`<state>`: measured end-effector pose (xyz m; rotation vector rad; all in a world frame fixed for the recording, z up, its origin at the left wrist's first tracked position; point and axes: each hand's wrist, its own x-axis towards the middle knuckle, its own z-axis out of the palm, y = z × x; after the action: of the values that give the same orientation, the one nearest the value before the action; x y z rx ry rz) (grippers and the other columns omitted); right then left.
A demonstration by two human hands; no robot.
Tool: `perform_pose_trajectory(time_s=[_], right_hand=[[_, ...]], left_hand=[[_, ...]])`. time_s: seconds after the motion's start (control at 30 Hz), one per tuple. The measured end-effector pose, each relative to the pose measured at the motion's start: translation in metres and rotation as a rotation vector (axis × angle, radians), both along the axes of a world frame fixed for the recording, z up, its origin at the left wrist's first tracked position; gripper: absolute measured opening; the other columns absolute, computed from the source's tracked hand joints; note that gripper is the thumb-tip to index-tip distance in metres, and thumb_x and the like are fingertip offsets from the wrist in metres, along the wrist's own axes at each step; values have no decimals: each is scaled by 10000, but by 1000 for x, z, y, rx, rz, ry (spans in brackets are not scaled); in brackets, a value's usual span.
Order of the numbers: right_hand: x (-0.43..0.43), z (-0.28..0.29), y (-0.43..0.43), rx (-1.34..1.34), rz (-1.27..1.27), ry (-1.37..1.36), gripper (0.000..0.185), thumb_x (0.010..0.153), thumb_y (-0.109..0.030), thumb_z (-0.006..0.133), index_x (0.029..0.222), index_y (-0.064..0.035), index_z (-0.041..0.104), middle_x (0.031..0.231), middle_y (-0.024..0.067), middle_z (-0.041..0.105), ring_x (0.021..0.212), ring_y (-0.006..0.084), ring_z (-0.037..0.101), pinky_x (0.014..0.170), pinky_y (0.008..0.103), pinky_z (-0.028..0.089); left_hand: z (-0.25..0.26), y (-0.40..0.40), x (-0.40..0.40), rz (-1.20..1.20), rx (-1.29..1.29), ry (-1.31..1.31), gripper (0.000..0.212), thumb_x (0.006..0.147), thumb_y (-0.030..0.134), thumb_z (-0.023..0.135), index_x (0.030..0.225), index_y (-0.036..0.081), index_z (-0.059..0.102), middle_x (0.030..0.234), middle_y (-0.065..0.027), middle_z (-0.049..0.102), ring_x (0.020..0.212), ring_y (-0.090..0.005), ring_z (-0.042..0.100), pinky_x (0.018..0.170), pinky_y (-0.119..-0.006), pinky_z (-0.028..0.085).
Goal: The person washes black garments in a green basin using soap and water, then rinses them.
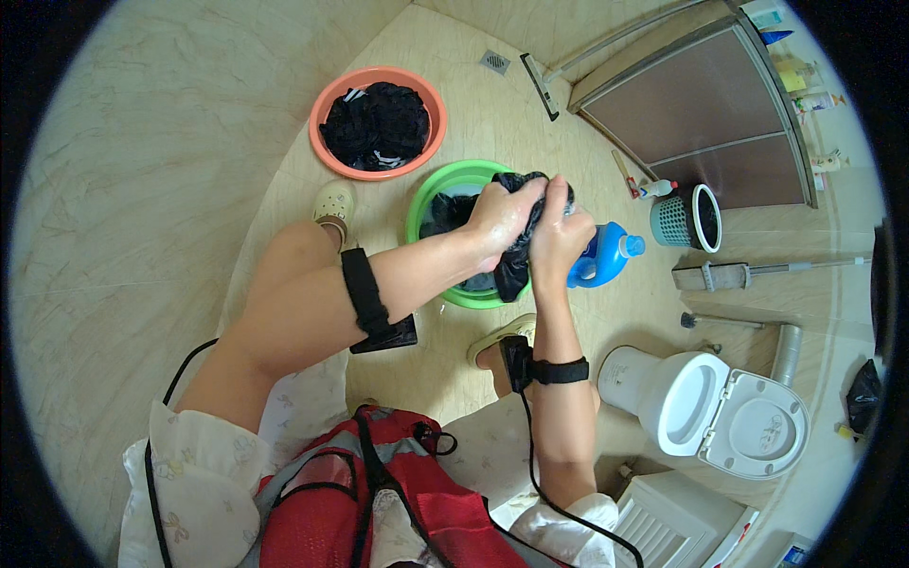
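Observation:
Both of my hands grip one wet black garment (516, 261) above a green plastic basin (420, 186). My left hand (499, 219), with soap suds on it, holds the bunched cloth from the left. Pressed close on the other side, my right hand (559, 226) has its fingers curled around the same cloth. One end of the garment hangs down over the basin's near rim. More dark cloth (449, 213) lies in the basin with some water. A blue detergent bottle (609, 255) with a light blue cap stands just right of my right hand.
An orange basin (316, 142) of black clothes sits at the back left. Behind lie a floor drain (495, 62) and a squeegee (541, 89). Rightward are a teal wastebasket (669, 221), a flat mop (710, 275), a toilet (685, 405) and a white plastic stool (664, 515).

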<state>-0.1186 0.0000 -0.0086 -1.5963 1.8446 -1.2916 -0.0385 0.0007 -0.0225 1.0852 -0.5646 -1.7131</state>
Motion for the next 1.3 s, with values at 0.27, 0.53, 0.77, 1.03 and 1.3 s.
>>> perform_pose_trajectory(time_s=[0.27, 0.53, 0.77, 1.03, 1.3], right_hand=[[-11, -4, 4, -10, 87, 193, 398, 842, -250, 526, 569, 36, 573, 491, 224, 510, 448, 368, 546, 439, 434, 399], [-43, -20, -8, 325, 59, -444, 384, 856, -309, 547, 772, 59, 615, 683, 132, 621, 624, 168, 595, 592, 339, 465], [-56, 9, 6, 207, 344, -1287, 212, 784, -30, 611, 994, -44, 585, 952, 60, 628, 889, 195, 595, 830, 340, 456], [-41, 7, 11, 76, 470, -1179, 323, 831, -3, 524, 1154, 3, 522, 1119, 113, 575, 1050, 232, 532, 959, 367, 379], [-13, -8, 2, -95, 359, -524, 275, 862, -81, 540, 1104, 49, 534, 1020, 98, 598, 925, 150, 542, 816, 273, 423]], left_hand=[[-22, -10, -3, -78, -29, -78, 238, 868, 213, 534, 754, 21, 616, 668, -16, 573, 554, -102, 533, 489, -279, 425], [20, 5, 14, -308, -49, 201, 257, 840, 285, 595, 955, 56, 603, 867, -24, 624, 750, -106, 595, 668, -266, 476], [5, 1, 27, -409, -281, 260, 345, 720, -33, 656, 1030, 55, 529, 951, -38, 594, 882, -139, 579, 788, -283, 459], [12, 7, 15, -351, -95, 342, 330, 781, 19, 599, 1095, 29, 499, 1003, -56, 580, 956, -161, 547, 806, -386, 452], [2, 1, 15, -242, -484, -488, 248, 821, 83, 538, 1043, -26, 534, 904, -111, 604, 817, -163, 561, 747, -322, 453]])
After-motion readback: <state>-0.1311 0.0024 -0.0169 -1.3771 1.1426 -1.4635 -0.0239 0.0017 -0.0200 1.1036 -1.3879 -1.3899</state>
